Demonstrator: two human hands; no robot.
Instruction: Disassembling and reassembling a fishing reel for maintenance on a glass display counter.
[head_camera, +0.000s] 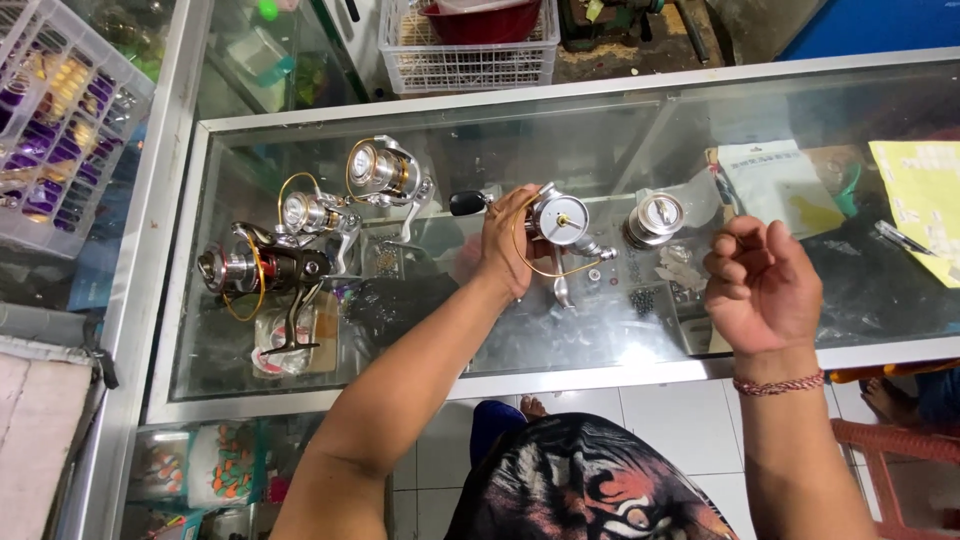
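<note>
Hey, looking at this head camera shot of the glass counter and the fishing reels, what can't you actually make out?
- Head view: the left hand wraps the silver reel, hiding its body and how the fingers grip it.
- The right hand is curled with its back to the camera; whether it pinches anything is hidden.
- Small parts on the glass counter are too small to identify.
- The white basket is cut off by the top edge.

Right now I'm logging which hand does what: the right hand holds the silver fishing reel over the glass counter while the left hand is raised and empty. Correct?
Reversed. The head view shows the left hand holding the silver fishing reel over the glass counter, while the right hand is raised and empty.
</note>
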